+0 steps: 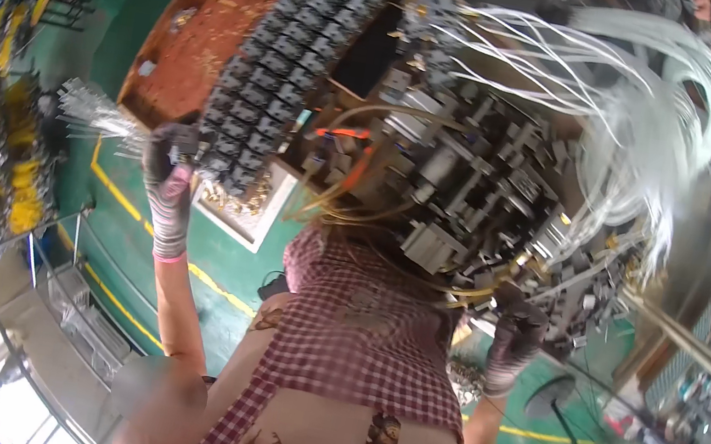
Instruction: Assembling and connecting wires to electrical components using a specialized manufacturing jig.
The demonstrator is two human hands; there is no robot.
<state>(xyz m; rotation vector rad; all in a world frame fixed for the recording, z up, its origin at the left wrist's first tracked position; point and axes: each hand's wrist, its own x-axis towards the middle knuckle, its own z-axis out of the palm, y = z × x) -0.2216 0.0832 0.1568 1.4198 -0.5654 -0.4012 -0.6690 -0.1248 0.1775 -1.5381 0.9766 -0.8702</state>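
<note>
Several block rows (294, 54) are lying aligned, loose parts (435, 246) remaining heaped! Our left hand (167, 157) is gripping a piece (186, 146); our right hand's (518, 330) grip, we can't tell

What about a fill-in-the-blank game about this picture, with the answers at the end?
The floor is mostly ____ in colour.
The apron has a ____ pattern.
The big bunch of wires at the upper right is ____.
The left hand and right hand both wear ____.

Missing words: green; checked; white; gloves.
</note>
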